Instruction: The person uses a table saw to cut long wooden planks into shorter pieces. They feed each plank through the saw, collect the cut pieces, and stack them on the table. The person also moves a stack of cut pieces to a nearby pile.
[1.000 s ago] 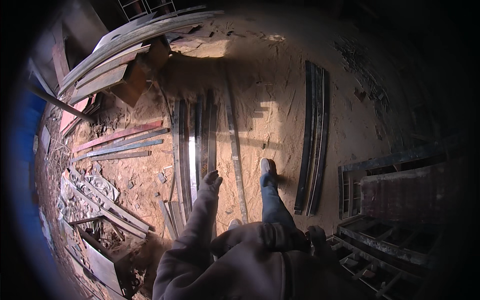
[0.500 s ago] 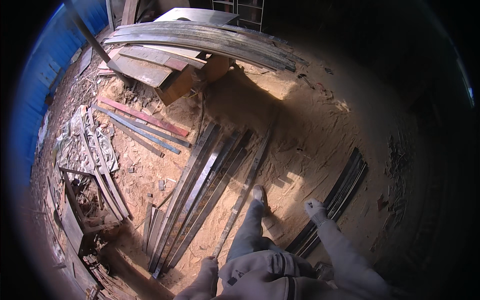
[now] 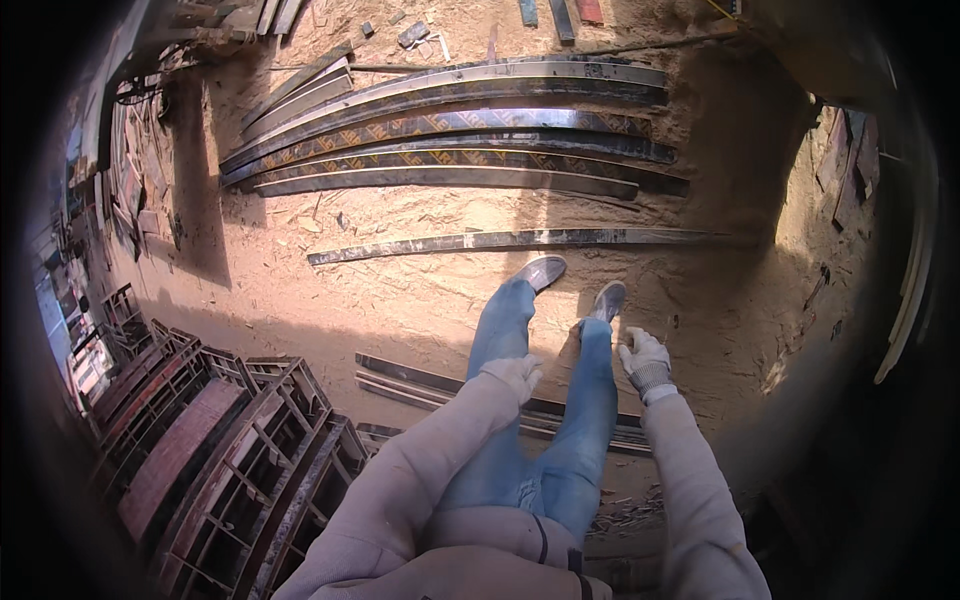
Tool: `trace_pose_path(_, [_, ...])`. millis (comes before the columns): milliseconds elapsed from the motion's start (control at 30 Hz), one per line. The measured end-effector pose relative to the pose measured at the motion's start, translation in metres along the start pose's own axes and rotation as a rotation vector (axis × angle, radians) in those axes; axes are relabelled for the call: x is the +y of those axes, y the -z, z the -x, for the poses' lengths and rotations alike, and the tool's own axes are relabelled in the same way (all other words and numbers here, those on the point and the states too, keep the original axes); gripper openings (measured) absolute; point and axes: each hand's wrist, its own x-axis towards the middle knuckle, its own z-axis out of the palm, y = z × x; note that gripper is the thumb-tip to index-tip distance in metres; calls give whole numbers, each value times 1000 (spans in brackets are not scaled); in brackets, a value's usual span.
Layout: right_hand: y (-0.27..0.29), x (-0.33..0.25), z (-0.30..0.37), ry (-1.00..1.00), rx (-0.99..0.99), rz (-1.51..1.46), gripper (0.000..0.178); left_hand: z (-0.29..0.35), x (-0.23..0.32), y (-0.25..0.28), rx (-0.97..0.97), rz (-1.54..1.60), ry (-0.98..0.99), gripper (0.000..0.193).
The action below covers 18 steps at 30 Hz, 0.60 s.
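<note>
My left hand (image 3: 514,379), in a pale work glove, hangs in front of my left thigh with its fingers loosely bent and apart; I see nothing in it. Out beyond my right knee, my right hand (image 3: 645,360), gloved too, is open and bare of any object, thumb away from the fingers. A dark bundle of long strips (image 3: 410,383) lies on the ground, passing behind my legs. Just ahead of my shoes rests one long narrow plank (image 3: 530,239). Farther off, several long dark boards (image 3: 450,180) lie side by side, some with orange markings.
Wooden frames with a reddish panel (image 3: 185,440) crowd the lower left. Sawdust-covered ground (image 3: 430,290) spreads around my feet, with scraps at the far side. Some board pieces (image 3: 850,165) lie at the right, near long pale strips (image 3: 912,270) at the rim.
My view has turned left, so the boards now run across it. My left hand has come up in front of my thigh. The right hand's fingers, curled before, are now looser.
</note>
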Motion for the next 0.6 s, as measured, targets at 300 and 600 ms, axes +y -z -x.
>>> trace_pose_path(300, [-118,43,-344,468,347,553,67,0,-64,-90,425,226,126,29])
trace_pose_path(600, [-88,-5,-327,718,144,721,24,32,-22,-96,656,485,149,31])
